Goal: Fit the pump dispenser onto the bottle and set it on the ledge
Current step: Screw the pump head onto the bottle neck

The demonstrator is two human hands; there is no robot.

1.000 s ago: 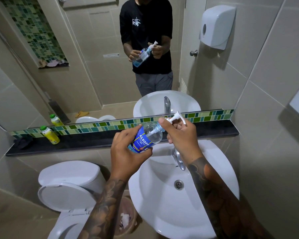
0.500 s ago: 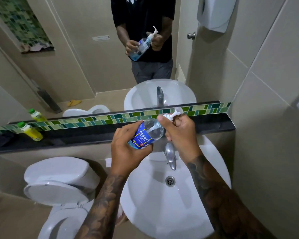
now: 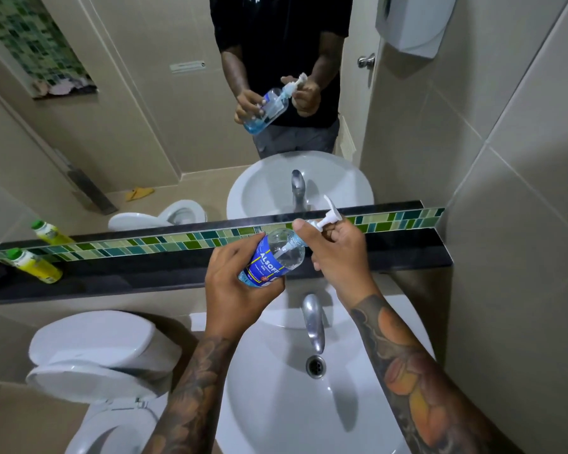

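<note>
Both hands (image 3: 240, 290) (image 3: 336, 253) raised, fingers (image 3: 304, 228) seemingly curled.

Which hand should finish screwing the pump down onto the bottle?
Right. The right hand already pinches the pump at the neck, while the left hand wraps the tilted bottle and steadies it over the sink.

Blue-labelled clear bottle (image 3: 273, 258), white pump dispenser (image 3: 329, 217), black ledge (image 3: 407, 253)
</note>
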